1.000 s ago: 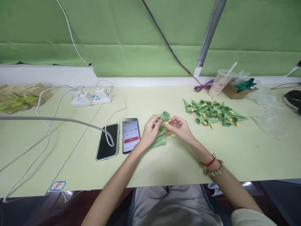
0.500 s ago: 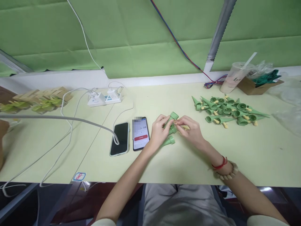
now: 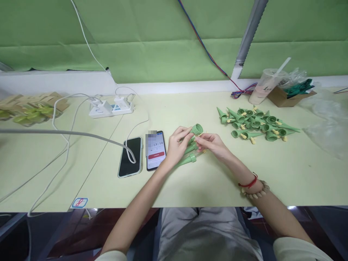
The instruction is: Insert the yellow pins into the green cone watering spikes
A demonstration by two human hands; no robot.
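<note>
My left hand [image 3: 177, 144] grips a green plastic cone [image 3: 196, 129] with its round open end up and to the right. My right hand [image 3: 213, 143] meets it from the right, fingertips pinched on a small yellow piece [image 3: 201, 136] at the cone's mouth. Under the hands lie a few more green cones [image 3: 187, 159] on the pale table [image 3: 190, 185]. A pile of green cones with yellow pieces [image 3: 257, 124] lies to the right, beyond my right hand.
Two phones [image 3: 143, 154] lie left of my hands, one dark with a cable over it, one showing a timer. A white power strip [image 3: 111, 107] sits behind them. A plastic cup with a straw [image 3: 262, 88], a cardboard box [image 3: 288, 96] and clear bags [image 3: 326, 119] stand at the back right.
The cone's open end has tipped up again in my left hand and my right fingers stay at its mouth. The view has shifted slightly; the timer has advanced.
</note>
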